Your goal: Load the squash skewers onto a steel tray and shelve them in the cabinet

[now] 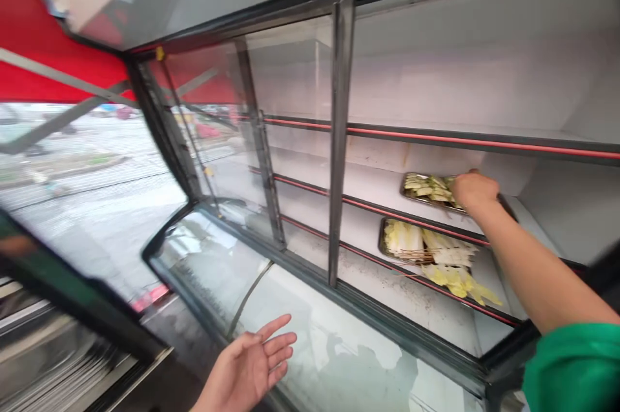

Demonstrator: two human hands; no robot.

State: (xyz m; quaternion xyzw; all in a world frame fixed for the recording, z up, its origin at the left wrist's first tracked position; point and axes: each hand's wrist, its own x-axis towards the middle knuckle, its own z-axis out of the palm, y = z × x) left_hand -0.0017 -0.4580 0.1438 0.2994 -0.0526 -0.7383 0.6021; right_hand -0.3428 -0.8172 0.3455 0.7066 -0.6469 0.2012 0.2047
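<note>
The right hand reaches into the display case and rests on the right end of the upper tray, a shallow metal tray of pale green and yellow skewered vegetables that sits on the middle shelf towards its right end. The grip is curled over the tray's near right rim; the fingers are hidden behind the back of the hand, so I cannot tell whether they are closed on the rim or only lying on it. The left hand hangs low over the curved glass front of the case, palm up, fingers spread and holding nothing.

One shelf down, just below the upper tray, a second tray carries more skewers, with some leafy bundles spilling past its right end onto the lower shelf.

The upper tray looks thin, stiff and light, likely slick metal, and its load is loose and would slide if tipped. The raised rim at either short end seems the best hold, kept level
</note>
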